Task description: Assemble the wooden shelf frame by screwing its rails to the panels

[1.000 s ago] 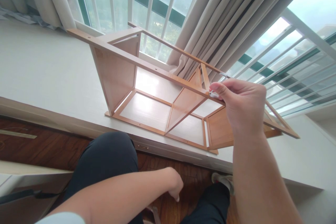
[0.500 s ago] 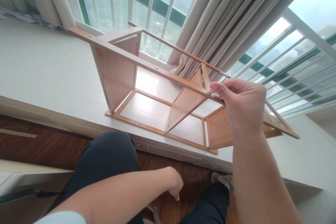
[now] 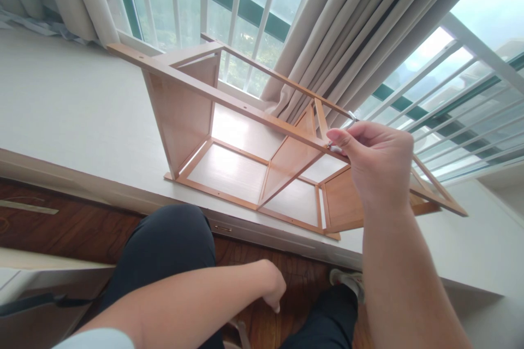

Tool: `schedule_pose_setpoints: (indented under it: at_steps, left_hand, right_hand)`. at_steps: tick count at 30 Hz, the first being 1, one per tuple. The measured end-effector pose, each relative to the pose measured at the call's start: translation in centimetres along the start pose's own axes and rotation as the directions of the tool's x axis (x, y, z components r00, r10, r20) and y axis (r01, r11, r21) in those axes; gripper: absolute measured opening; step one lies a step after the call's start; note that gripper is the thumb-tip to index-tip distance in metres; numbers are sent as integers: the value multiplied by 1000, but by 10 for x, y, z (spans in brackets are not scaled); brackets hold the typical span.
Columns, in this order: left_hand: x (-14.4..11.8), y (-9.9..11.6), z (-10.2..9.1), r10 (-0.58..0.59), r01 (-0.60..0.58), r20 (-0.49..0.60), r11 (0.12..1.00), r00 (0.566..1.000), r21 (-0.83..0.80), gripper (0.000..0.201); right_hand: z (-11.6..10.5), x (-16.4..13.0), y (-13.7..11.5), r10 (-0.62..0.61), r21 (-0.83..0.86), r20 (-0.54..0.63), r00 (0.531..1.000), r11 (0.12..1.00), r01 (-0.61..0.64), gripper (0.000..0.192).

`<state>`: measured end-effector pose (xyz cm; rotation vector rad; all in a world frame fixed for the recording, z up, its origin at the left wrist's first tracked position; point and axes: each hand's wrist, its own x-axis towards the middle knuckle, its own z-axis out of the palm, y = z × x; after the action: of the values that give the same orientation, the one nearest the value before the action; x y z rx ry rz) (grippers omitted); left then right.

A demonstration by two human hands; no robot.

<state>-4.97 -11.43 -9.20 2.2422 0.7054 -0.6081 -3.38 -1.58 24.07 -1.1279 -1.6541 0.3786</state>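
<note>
Right hand (image 3: 379,166) is up at the front rail (image 3: 229,101) of the wooden frame (image 3: 245,169), with thumb and fingers pinched together on a small metal tool (image 3: 351,115). Its tip meets the rail near the upright divider (image 3: 292,155); I cannot tell if it is a key or a driver, and the screw itself is hidden under my thumb. Left hand (image 3: 272,286) hangs low between my knees (image 3: 172,245), loosely curled, holding nothing that I can see and touching nothing of the frame.

The frame stands on the white counter (image 3: 61,114) by the window (image 3: 229,5), its open side toward me, the curtain (image 3: 352,22) just behind its right part.

Risks, as I judge them: only one hand is on the work, so if I press or turn hard, the light frame can slide on the smooth counter or tip toward the window. The tool is thin and my grip is only with fingertips, so it can slip from the screw head and scratch the rail. If a small part falls, it goes down to the dark floor (image 3: 82,229) between my legs, where it is difficult to find.
</note>
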Motion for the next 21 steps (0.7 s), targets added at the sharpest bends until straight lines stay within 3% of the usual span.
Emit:
schedule_pose_setpoints:
  at_steps: [5,10,21]
  left_hand:
    - [-4,2,-3,-6,6,1,1000,1000,8,40]
    - [-14,5,-11,-3,-3,84,997,996,78,50]
    - [-15,5,-12,-3,2,51,999,999,35,42]
  right_hand:
    - [0,1,1,-5,1,-4,1000,1000,5,29]
    - [0,1,3,-14,-29,-16,1000,999,14,34]
    - [1,1,3,-29,-46,-23,999,999,28,33]
